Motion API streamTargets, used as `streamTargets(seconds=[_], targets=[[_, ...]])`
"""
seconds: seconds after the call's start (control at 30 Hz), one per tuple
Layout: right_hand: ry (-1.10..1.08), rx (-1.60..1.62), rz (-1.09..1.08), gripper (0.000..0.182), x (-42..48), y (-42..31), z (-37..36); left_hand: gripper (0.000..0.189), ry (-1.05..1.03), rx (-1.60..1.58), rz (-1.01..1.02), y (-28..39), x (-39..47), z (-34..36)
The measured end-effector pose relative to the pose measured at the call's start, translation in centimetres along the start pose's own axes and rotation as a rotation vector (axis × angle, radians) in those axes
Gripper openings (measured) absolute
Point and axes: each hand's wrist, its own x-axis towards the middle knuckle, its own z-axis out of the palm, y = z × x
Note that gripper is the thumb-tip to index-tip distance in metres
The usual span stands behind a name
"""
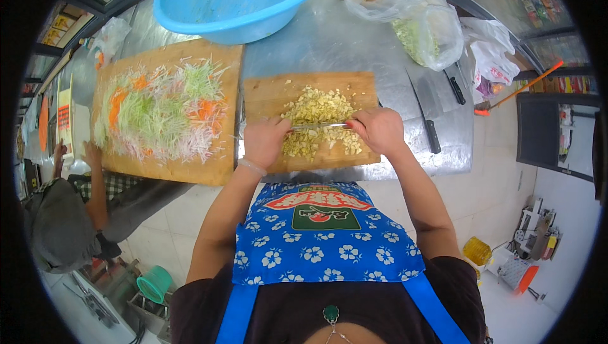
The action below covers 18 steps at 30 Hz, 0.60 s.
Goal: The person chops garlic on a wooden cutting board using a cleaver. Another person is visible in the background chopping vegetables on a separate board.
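Both my hands grip a metal blade (320,126) held level across a heap of chopped pale yellow pieces, perhaps ginger or garlic (323,106). My left hand (266,140) has its left end and wears a beaded bracelet; my right hand (380,130) has its right end. Beneath lies a small wooden cutting board (266,92). Whether the blade has a handle is hidden by my fingers. A larger wooden cutting board (166,52) adjoins on the left, spread with shredded green, orange and pinkish-white vegetables (161,111).
Behind the boards stands a blue plastic basin (256,24). Plastic bags (427,35) with food lie at the back right of the metal table (323,49). Two black-handled knives (432,136) (456,88) rest at right. A co-worker (66,220) is at far left, hands near the larger board.
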Motion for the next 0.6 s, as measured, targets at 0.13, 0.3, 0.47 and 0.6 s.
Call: streamTargets(seconds=[0.13, 0.3, 0.47, 0.6], targets=[[0.047, -0.076, 0.039, 0.046, 0.4, 1.5, 2.3, 0.004, -0.042, 0.057, -0.001, 0.9, 0.5, 0.4], [0.029, -0.182, 0.064, 0.048, 2.0, -1.4, -0.6, 0.004, -0.029, 0.006, -0.073, -0.3, -0.4, -0.6], [0.079, -0.202, 0.198, 0.050, -0.7, 0.0, 2.8, 0.003, -0.021, -0.019, 0.024, 0.3, -0.5, 0.4], [0.093, -0.207, 0.191, 0.050, 0.6, -2.2, 0.4, 0.005, -0.068, -0.009, -0.032, -0.6, -0.6, 0.1]])
